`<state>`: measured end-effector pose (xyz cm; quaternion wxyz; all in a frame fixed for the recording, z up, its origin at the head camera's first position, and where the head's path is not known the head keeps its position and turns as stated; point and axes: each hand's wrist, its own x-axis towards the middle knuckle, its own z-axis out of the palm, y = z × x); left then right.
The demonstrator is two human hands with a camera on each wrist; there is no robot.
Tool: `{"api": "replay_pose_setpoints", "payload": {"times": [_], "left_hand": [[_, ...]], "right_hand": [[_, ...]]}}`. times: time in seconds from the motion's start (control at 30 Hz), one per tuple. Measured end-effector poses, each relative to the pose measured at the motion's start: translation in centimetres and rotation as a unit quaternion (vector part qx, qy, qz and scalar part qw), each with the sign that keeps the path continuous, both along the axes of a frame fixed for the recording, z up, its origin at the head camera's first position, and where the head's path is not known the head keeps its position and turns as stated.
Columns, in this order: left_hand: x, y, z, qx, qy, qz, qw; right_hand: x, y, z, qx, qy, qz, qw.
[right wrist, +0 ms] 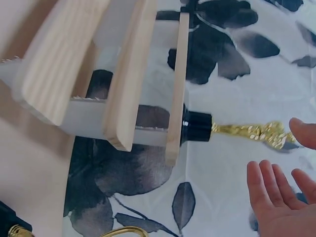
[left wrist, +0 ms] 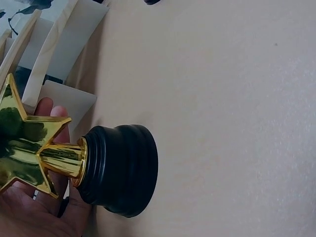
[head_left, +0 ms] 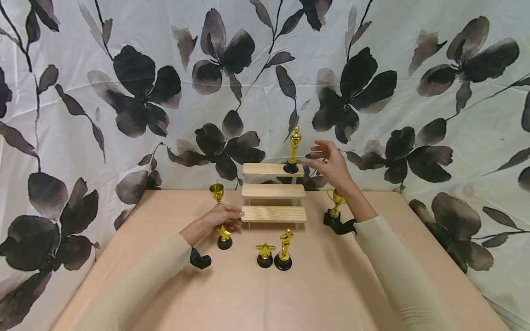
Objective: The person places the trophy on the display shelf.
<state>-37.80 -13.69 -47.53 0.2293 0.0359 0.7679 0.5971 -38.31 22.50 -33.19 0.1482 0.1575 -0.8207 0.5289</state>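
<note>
My left hand (head_left: 223, 217) reaches to the left end of the lowest board of a three-tier wooden display stand (head_left: 274, 214), its fingertips at the board's edge. In the left wrist view, a gold star trophy (left wrist: 64, 158) with a black base is in front of that hand and hides part of it. A gold figurine trophy (head_left: 294, 147) stands upright at the right end of the top board. My right hand (head_left: 329, 163) is just right of it, fingers spread and apart from the trophy; in the right wrist view nothing lies between thumb and fingers.
A gold cup trophy (head_left: 216, 191) stands left of the stand, behind my left hand. Another cup trophy (head_left: 336, 202) stands at the right, partly hidden by my right forearm. In front of the stand are a star trophy (head_left: 265, 254) and another figurine trophy (head_left: 284, 250). Flowered cloth (head_left: 265, 105) hangs behind.
</note>
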Motion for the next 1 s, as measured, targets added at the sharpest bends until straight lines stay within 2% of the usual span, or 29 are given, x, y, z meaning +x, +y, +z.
{"api": "replay_pose_setpoints", "payload": {"times": [0.23,0.5,0.7,1.0], "left_hand": [[0.0,-0.5,0.0,-0.003,0.008,0.004,1.0],[-0.5,0.2,-0.3,-0.003,0.007,0.007,0.9999],[-0.6,0.4,-0.4,-0.007,0.006,0.012,0.9999],[-0.3,0.4,-0.5,0.001,0.008,0.009,0.9999]], "right_hand": [[3.1,-0.4,-1.3,-0.018,0.006,0.052,0.9985],[6.1,0.2,-4.2,0.023,-0.005,0.135,0.9905],[7.7,0.4,-7.0,0.051,-0.031,0.226,0.9724],[9.7,0.2,-10.3,0.065,-0.079,0.32,0.9419]]}}
